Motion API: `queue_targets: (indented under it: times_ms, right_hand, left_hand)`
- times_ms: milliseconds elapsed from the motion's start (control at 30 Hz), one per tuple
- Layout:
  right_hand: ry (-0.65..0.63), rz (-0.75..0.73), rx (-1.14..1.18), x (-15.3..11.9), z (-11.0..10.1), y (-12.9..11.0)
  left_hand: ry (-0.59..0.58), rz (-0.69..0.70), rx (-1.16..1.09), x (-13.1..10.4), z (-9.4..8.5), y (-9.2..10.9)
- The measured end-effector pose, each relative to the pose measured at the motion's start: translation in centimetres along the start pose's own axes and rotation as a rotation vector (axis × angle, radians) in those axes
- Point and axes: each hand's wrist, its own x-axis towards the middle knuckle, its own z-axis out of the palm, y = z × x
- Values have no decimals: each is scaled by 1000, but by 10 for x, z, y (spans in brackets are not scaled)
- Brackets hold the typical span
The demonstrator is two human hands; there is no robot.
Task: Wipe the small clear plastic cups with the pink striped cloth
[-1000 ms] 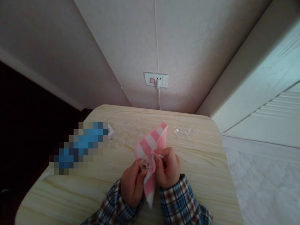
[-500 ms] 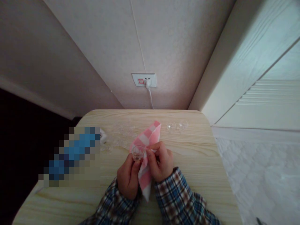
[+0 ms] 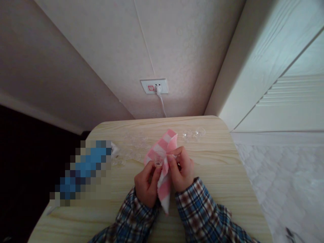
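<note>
While we pinch the small clear glass [image 3: 158,162] in our left hand [image 3: 146,182], raised just above the surface [image 3: 217,175], our right hand [image 3: 182,172] presses the pink checked cloth [image 3: 163,158] against it with closed fingers. We judge the smooth glass could slip, dropping onto the other clear glasses [image 3: 134,146] nearby and chipping.

1. Right side of the tabletop [image 3: 222,175] is bare wood, so there's easy passage there.
2. Clear glass pieces [image 3: 133,148] are scattered ahead-left, with two more [image 3: 193,134] ahead-right, leaving only a narrow lane between them.
3. The pixelated blue thing [image 3: 83,168] blocks the left.
4. The wall [image 3: 177,50] closes off the far edge.
</note>
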Motion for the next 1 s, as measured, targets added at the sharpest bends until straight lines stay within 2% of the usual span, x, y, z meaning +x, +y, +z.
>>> queue_targets:
  times_ms: [400,600,1000]
  right_hand:
    - [-20,-34,-39,-1,-3,2]
    - [130,-50,-74,-5,3,3]
    - [287,2,63,-15,20,2]
  left_hand:
    - [-43,18,-28,0,-2,2]
    - [-113,17,-133,-1,-5,1]
    - [-190,-11,-290,0,-6,0]
